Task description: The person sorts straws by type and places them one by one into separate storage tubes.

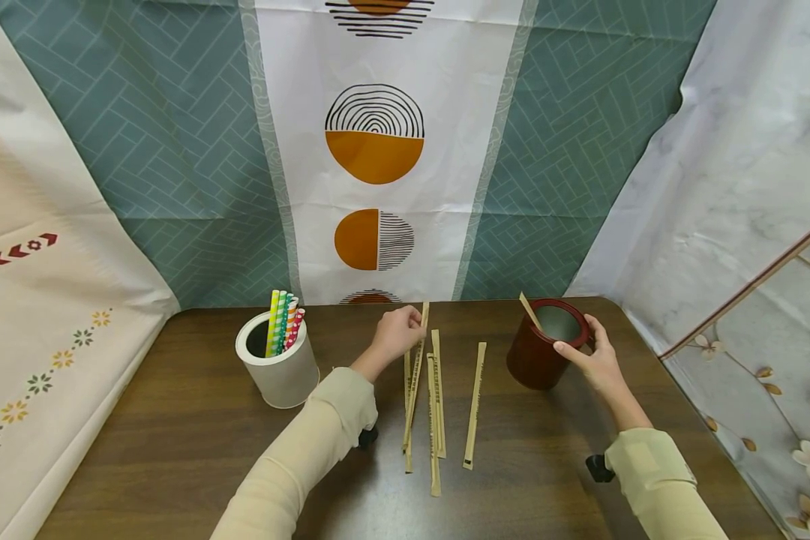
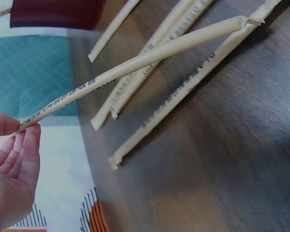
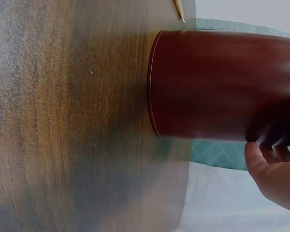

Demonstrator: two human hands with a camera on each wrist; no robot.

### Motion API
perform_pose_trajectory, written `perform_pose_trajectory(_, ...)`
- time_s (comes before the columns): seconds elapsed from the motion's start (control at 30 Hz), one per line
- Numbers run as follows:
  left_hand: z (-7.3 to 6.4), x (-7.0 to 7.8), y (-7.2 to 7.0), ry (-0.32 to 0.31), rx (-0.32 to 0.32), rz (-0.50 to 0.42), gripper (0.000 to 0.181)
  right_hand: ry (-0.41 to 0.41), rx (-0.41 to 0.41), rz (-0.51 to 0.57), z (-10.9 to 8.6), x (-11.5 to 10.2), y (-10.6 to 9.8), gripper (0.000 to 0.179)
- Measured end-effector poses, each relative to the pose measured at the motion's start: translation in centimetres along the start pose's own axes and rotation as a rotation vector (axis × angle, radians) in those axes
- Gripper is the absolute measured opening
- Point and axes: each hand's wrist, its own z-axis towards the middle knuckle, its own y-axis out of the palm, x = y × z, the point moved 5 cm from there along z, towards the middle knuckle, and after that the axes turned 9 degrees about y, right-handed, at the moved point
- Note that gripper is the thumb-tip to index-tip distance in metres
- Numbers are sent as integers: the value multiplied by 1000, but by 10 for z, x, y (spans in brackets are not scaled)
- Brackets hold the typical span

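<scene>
Between thumb and fingers, my left hand (image 1: 395, 334) pinches one end of a paper-wrapped straw (image 2: 130, 65). Its far end slants down over other wrapped straws (image 1: 439, 409) lying on the brown table; whether it touches them I cannot tell. At the right, my right hand (image 1: 597, 360) holds a dark red round container (image 1: 535, 361) by its upper side, with the thumb at the rim. The container stands upright, and one wrapped straw (image 1: 529, 309) leans out of it. In the right wrist view the fingertips (image 3: 253, 150) touch the container's wall.
A white round container (image 1: 285, 379) with several bright patterned straws (image 1: 283, 322) stands at the left of the table. One wrapped straw (image 1: 475, 405) lies apart, nearer the red container. Patterned cloth (image 1: 196, 187) hangs behind the table's back edge.
</scene>
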Motion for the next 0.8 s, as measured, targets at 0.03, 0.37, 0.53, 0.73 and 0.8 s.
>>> perform_pose_trajectory(0.03, 1, 2, -1, -1, 0, -11, 15, 0, 0, 3, 0, 0, 0, 80)
perform_pose_trajectory(0.37, 7, 19, -4, 15, 19, -225, 12, -10, 5, 7, 0, 0, 1, 78)
perform_pose_trajectory(0.53, 9, 31, -11, 18, 41, -352, 11, -12, 2, 16, -1, -1, 1, 79)
perform_pose_trajectory(0.73, 16, 44, -21, 18, 76, -509, 11, -6, 2, 20, -1, 0, 1, 79)
perform_pose_trajectory(0.8, 18, 49, -24, 9, 95, -570, 12, -4, 2, 22, -1, 1, 1, 79)
